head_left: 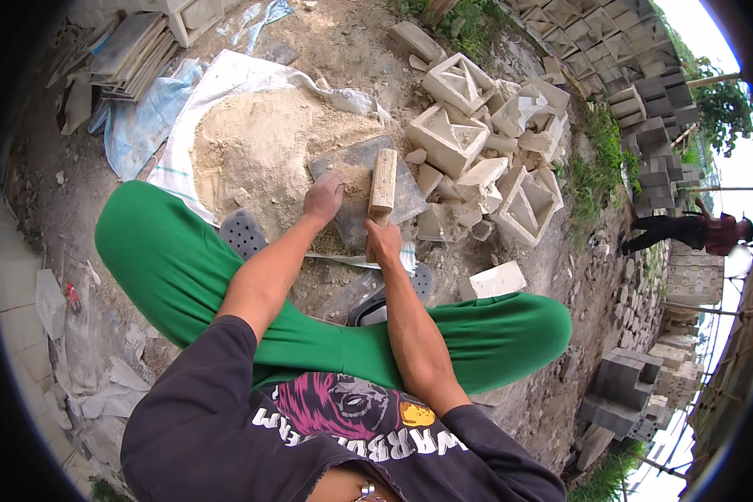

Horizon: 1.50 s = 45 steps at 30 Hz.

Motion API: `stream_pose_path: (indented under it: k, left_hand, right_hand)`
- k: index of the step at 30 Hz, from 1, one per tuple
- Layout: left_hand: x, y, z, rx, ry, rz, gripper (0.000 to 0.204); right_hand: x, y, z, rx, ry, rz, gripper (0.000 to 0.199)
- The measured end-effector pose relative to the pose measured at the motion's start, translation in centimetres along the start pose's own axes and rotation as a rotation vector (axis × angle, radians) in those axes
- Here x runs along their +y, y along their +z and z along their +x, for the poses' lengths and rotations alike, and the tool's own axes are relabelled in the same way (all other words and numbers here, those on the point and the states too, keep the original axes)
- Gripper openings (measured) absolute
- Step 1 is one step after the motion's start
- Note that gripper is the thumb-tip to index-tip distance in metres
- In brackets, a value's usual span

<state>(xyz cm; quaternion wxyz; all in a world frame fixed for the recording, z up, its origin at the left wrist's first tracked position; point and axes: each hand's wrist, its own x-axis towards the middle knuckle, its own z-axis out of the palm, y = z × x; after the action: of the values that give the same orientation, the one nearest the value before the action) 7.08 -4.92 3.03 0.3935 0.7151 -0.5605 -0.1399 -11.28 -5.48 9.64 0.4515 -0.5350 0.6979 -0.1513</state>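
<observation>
My right hand (383, 241) is wrapped round the handle of a wooden mallet (382, 181), whose thick block head points away from me. The mallet is over a flat grey slab (407, 199) on the ground between my feet. At the slab's left part is my left hand (325, 198), its fingers curled together over pale crumbs; whatever they hold is hidden. A heap of crushed, sandy material (255, 138) lies just beyond and left of the slab, spread on a white woven sheet (230, 74).
Broken pale openwork blocks (448, 138) are piled right of the slab, with a loose chunk (494, 280) nearer my right knee. Stacked boards (132, 54) and a blue sheet (146, 125) lie at far left. Grey blocks (623, 385) and a person (694, 233) are at far right.
</observation>
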Motion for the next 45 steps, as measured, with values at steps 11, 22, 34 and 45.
stream_pose_path:
  k: [11, 22, 34, 45]
  left_hand:
    - [-5.1, -3.7, -8.2, 0.023, -0.795, 0.191, 0.016]
    - [-5.6, -8.6, -5.1, -0.906, -0.633, 0.579, 0.022]
    - [-3.9, -6.0, -9.5, -0.604, -0.745, 0.462, 0.022]
    - [-0.6, -4.8, -6.2, -0.469, -0.886, 0.134, 0.032]
  right_hand:
    - [0.2, 0.8, 0.5, -0.390, 0.316, 0.606, 0.033]
    - [0.1, 1.8, 0.5, -0.432, 0.319, 0.805, 0.036]
    - [-2.3, 3.0, -1.2, 0.159, -0.247, -0.094, 0.050]
    - [-1.3, 1.5, 0.3, -0.095, -0.079, -0.463, 0.058]
